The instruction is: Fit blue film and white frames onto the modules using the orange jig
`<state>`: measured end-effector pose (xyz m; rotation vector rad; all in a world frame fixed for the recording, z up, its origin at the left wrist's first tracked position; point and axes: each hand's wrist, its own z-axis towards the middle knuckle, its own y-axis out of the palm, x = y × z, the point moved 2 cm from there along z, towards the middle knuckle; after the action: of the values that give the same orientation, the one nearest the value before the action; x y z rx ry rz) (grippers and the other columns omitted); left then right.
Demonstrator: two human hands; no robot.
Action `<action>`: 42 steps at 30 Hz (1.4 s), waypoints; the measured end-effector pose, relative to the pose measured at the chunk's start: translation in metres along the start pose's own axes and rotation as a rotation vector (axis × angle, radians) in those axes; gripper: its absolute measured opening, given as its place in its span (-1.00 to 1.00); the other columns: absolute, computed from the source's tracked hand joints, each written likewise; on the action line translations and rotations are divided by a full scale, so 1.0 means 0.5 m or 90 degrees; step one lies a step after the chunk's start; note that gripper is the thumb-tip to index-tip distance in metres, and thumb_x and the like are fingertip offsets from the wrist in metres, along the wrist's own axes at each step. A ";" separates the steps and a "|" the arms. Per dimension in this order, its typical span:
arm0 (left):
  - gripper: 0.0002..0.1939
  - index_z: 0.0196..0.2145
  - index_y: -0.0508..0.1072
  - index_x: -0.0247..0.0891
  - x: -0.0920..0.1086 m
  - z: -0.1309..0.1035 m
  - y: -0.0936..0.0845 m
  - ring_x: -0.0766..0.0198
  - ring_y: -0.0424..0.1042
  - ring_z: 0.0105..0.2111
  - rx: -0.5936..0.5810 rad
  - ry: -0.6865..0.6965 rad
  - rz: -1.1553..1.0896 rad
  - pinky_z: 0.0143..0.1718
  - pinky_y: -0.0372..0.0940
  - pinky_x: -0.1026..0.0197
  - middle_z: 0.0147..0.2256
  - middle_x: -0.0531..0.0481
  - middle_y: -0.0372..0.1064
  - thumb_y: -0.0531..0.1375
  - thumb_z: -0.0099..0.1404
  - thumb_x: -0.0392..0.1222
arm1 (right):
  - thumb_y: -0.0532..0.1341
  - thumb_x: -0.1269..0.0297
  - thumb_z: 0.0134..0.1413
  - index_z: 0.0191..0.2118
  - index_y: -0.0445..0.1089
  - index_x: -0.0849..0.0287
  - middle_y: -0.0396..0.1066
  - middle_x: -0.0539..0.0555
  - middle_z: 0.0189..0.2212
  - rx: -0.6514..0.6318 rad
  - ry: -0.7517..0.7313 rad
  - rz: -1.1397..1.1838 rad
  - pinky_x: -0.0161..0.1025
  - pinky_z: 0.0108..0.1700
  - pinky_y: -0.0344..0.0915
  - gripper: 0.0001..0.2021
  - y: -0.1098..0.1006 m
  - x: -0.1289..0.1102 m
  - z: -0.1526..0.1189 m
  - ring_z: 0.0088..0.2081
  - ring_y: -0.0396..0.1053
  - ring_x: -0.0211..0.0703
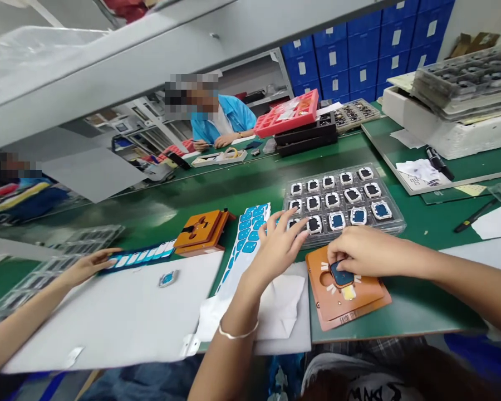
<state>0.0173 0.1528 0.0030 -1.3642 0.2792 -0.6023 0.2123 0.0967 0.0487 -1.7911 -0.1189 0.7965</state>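
An orange fixture board [329, 312] lies at the table's front edge. My right hand [350, 253] pinches a dark blue square part [341, 274] over the middle of this board, beside a round recess and a yellow tab. My left hand [278, 239], fingers spread and holding nothing, hovers between a sheet of blue stickers [248, 236] and a clear tray [384, 224] of watch-like cases. Several cases in the tray's front row show blue faces; the others look dark. A crumpled white cloth [281, 306] lies below my left hand.
Another person's hand [86, 267] touches a strip of stickers at the left. A second orange fixture [200, 231] and a loose case [167, 278] lie near it. Stacked trays [463, 89] stand back right, with a red tray [288, 114] further back.
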 end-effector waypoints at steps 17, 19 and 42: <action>-0.84 -0.14 0.47 -0.14 -0.005 0.011 0.043 0.00 0.23 0.09 0.069 0.084 -0.122 0.07 0.06 -0.13 0.07 -0.09 0.42 0.14 0.39 -0.10 | 0.22 0.54 0.07 -0.34 0.53 0.21 0.54 0.12 -0.33 0.010 -0.002 -0.158 -0.20 -0.37 0.17 -0.85 0.031 -0.012 0.011 -0.24 0.44 0.01; -0.79 -0.08 0.49 -0.11 -0.002 0.009 0.049 -0.05 0.21 0.11 0.061 0.090 -0.084 0.07 0.02 -0.18 0.11 -0.10 0.39 0.13 0.40 -0.08 | 0.23 0.52 0.07 -0.36 0.52 0.20 0.54 0.12 -0.33 0.013 -0.006 -0.152 -0.20 -0.36 0.16 -0.86 0.034 -0.008 0.013 -0.23 0.44 0.01; -0.77 -0.22 0.64 0.01 0.036 -0.030 0.042 0.07 0.27 0.07 0.229 0.185 -0.611 0.13 0.26 -0.07 0.00 -0.10 0.20 0.22 0.31 0.06 | 0.37 0.37 0.02 -0.13 0.32 0.17 0.31 0.17 -0.02 0.403 -0.320 0.232 -0.08 0.03 0.35 -0.69 0.035 0.025 0.032 0.02 0.34 -0.08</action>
<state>0.0293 0.1320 -0.0177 -0.9972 -0.2792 -1.5715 0.2076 0.1089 0.0252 -0.9987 0.1277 1.3610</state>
